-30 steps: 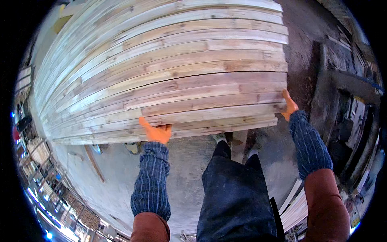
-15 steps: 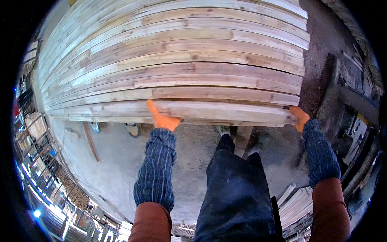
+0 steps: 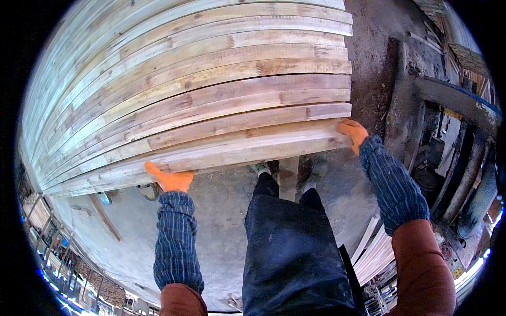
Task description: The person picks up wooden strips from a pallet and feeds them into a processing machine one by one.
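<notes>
Long pale wooden boards point(image 3: 237, 87) lie side by side in a wide layer in front of me. At the near edge is one board point(image 3: 253, 147) that both my hands hold. My left hand point(image 3: 169, 178), in an orange glove, grips its front edge left of my legs; the thumb rests on top and the other fingers are hidden underneath. My right hand point(image 3: 354, 132), gloved in orange too, is closed around the board's right end, with its fingers bent over the top. The board touches or nearly touches its neighbour.
Below the boards a wooden post point(image 3: 288, 178) stands between my feet. A thin wooden strip point(image 3: 105, 217) and a dark shoe-like object point(image 3: 147, 191) are on the floor at left. A dark metal frame point(image 3: 457, 102) stands at right. More boards point(image 3: 373, 252) lie behind my right side.
My view has turned, so the boards and both hands appear farther left and tilted. The right fingers now lie over the board's end. The gap behind the held board looks narrower.
</notes>
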Available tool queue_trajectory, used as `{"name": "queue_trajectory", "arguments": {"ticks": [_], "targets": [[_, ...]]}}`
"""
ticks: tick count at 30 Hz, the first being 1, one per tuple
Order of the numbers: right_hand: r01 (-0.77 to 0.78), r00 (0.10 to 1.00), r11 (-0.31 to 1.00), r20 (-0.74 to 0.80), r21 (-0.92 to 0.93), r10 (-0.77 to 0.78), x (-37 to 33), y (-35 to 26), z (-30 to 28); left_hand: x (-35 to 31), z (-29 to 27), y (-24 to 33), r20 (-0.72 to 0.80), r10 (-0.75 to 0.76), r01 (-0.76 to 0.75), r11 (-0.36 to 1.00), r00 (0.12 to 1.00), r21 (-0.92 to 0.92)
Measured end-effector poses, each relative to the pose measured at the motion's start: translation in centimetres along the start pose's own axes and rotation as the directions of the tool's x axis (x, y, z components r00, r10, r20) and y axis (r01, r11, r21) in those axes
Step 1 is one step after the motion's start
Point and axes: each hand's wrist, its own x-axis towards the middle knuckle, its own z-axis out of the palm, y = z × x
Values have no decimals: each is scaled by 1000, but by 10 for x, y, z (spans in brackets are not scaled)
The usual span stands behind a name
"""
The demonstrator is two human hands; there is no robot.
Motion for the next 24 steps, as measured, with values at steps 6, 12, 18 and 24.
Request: {"name": "queue_trajectory", "arguments": {"ticks": [6, 12, 18, 24], "targets": [[34, 999, 882, 9, -470, -33, -14, 11, -38, -24, -1, 6, 52, -2, 3, 1000, 999, -15], [273, 951, -447, 167, -852, 261, -148, -111, 92, -92, -26, 13, 40, -99, 104, 980, 994, -167], [760, 448, 488, 890, -429, 85, -164, -57, 286, -211, -56, -43, 369, -158, 62, 964, 916, 259], [780, 375, 474, 912, -408, 168, -285, -35, 354, -288, -101, -117, 621, -401, -216, 697, 673, 684]]}}
